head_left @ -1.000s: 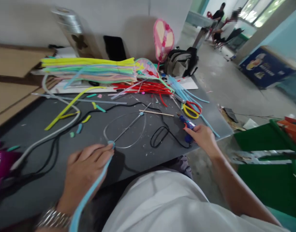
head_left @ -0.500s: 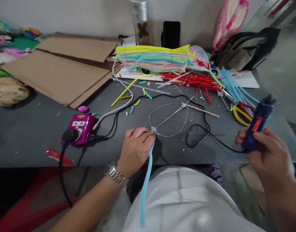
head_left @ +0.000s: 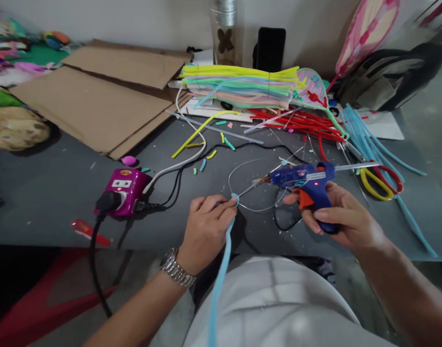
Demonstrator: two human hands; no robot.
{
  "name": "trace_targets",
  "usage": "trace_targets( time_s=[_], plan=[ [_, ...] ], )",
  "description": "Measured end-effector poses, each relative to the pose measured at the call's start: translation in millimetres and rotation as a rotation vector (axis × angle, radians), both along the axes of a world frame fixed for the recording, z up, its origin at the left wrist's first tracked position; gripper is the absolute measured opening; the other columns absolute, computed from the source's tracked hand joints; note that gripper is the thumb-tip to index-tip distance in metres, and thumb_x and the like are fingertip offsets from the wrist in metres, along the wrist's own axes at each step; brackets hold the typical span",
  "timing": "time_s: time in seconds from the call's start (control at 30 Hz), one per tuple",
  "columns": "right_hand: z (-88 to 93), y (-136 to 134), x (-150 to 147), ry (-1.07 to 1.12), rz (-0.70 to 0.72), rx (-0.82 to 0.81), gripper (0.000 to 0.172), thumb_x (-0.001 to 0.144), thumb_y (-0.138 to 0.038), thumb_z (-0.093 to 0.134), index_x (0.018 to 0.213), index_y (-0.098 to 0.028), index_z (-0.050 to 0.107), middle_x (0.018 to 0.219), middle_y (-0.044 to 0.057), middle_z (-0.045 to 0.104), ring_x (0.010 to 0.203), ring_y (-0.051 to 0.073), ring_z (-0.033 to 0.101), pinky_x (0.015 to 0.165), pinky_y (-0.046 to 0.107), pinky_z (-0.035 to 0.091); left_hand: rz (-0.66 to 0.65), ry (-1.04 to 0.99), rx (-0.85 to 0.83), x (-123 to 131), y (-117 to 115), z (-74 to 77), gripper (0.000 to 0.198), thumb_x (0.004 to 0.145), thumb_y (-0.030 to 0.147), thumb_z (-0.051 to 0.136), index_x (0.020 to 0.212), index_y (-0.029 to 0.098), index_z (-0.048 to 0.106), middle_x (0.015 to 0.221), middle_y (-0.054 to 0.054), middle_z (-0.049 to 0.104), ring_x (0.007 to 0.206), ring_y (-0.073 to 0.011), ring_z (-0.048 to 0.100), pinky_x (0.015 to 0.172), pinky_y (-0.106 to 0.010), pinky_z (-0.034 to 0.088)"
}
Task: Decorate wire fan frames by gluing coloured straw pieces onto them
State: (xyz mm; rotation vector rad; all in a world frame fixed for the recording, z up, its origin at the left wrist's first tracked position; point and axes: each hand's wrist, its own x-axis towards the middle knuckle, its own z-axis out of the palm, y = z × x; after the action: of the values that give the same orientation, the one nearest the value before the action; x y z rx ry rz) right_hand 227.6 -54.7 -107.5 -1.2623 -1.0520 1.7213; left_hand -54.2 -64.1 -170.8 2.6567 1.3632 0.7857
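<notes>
My left hand [head_left: 210,231] pinches a light blue pipe cleaner [head_left: 224,262] where it wraps the near end of a wire frame. The strip's long tail hangs down past the table edge over my lap. The wire frame [head_left: 231,173], a thin loop with a straight stem through it, lies on the table. In my right hand [head_left: 342,214] is a blue glue gun [head_left: 300,176] with an orange trigger and a lit red light. Its nozzle points left, just above the wire loop, a short way from my left fingertips. A clear glue stick [head_left: 356,166] sticks out of its back.
A purple power adapter [head_left: 125,190] with cords stands left. Cardboard sheets [head_left: 94,106], a pipe cleaner bundle [head_left: 242,86], red pipe cleaners [head_left: 300,123] and a bottle [head_left: 224,33] lie or stand behind. Scissors [head_left: 376,188] and blue pipe cleaners [head_left: 365,130] lie right. A red cutter [head_left: 89,231] is near the front edge.
My right hand has brought the glue gun leftward from the table's right side, turning its nozzle toward the wire frame. My left hand keeps its pinch. The view has shifted slightly.
</notes>
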Motion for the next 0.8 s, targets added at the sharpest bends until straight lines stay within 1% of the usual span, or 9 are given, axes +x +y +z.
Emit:
trace_targets(
  time_s=[0.07,0.13,0.2,0.27,0.33,0.4,0.5,0.63,0.8],
  plan=[
    [-2.5,-1,-3,-0.013,0.043,-0.032,0.028,0.073,-0.028,0.076,0.098,-0.020,0.070,0.090,0.006,0.075,0.049,0.011,0.050,0.047,0.027,0.038,0.015,-0.013,-0.019,-1,-2,-1.4,0.011,0.097,0.012,0.061,0.096,0.021,0.069,0.115,-0.001,0.080,0.102,-0.0225,0.066,0.084,-0.042,0.037],
    [-5.8,-6,-8,-0.051,0.035,-0.034,0.023,0.075,-0.032,0.077,0.092,-0.017,0.072,0.078,0.005,0.072,0.049,0.010,0.049,0.050,0.027,0.039,0.032,-0.029,-0.025,-1,-3,-3.2,0.012,0.097,0.012,0.061,0.098,0.020,0.069,0.115,-0.001,0.079,0.102,-0.0229,0.066,0.084,-0.042,0.037],
    [-8.6,-13,-14,-0.075,-0.010,-0.039,0.027,0.076,-0.036,0.079,0.093,-0.016,0.073,0.079,0.006,0.072,0.052,0.010,0.050,0.052,0.026,0.040,0.039,-0.042,-0.030,-1,-4,-4.8,0.013,0.097,0.012,0.060,0.099,0.020,0.069,0.115,-0.001,0.079,0.102,-0.0233,0.066,0.084,-0.043,0.037],
    [-10.2,-21,-21,-0.077,-0.032,-0.103,0.034,0.077,-0.041,0.080,0.098,-0.016,0.073,0.082,0.006,0.072,0.053,0.009,0.050,0.052,0.025,0.039,0.039,-0.053,-0.030,-1,-4,-5.7,0.013,0.098,0.012,0.059,0.101,0.020,0.069,0.115,-0.002,0.080,0.102,-0.0236,0.065,0.084,-0.043,0.036],
    [-10.8,-27,-27,-0.096,-0.013,-0.192,0.036,0.080,-0.047,0.077,0.098,-0.015,0.071,0.079,0.004,0.070,0.052,0.008,0.049,0.050,0.024,0.037,0.036,-0.065,-0.024,-1,-4,-6.0,0.014,0.098,0.012,0.059,0.103,0.019,0.070,0.114,-0.002,0.080,0.102,-0.0237,0.065,0.084,-0.042,0.036],
    [-11.4,-32,-33,-0.161,0.032,-0.228,0.038,0.084,-0.052,0.072,0.091,-0.015,0.070,0.076,0.004,0.068,0.052,0.008,0.049,0.050,0.024,0.037,0.033,-0.070,-0.020,-1,-4,-5.9,0.015,0.098,0.011,0.059,0.103,0.018,0.070,0.113,-0.003,0.080,0.102,-0.0238,0.066,0.084,-0.043,0.036],
    [-13.4,-34,-39,-0.276,0.079,-0.199,0.042,0.088,-0.056,0.065,0.082,-0.015,0.068,0.069,0.003,0.065,0.052,0.009,0.049,0.052,0.024,0.038,0.030,-0.061,-0.019,-1,-4,-5.8,0.013,0.097,0.011,0.059,0.101,0.018,0.070,0.113,-0.002,0.080,0.101,-0.0244,0.066,0.084,-0.043,0.036],
    [-16.5,-33,-48,-0.369,0.067,-0.177,0.044,0.089,-0.057,0.060,0.073,-0.016,0.064,0.053,-0.001,0.054,0.050,0.010,0.047,0.053,0.025,0.038,0.031,-0.065,-0.016,-1,-4,-6.2,0.012,0.097,0.011,0.060,0.099,0.018,0.069,0.114,-0.001,0.080,0.101,-0.0247,0.066,0.085,-0.043,0.035],
    [-17.1,-33,-60,-0.378,0.016,-0.196,0.044,0.086,-0.058,0.061,0.069,-0.017,0.059,0.054,-0.002,0.053,0.047,0.009,0.046,0.050,0.025,0.037,0.029,-0.075,-0.016,-1,-3,-6.4,0.012,0.097,0.010,0.059,0.098,0.018,0.068,0.115,-0.001,0.080,0.100,-0.0244,0.065,0.084,-0.043,0.035]
  ],
)
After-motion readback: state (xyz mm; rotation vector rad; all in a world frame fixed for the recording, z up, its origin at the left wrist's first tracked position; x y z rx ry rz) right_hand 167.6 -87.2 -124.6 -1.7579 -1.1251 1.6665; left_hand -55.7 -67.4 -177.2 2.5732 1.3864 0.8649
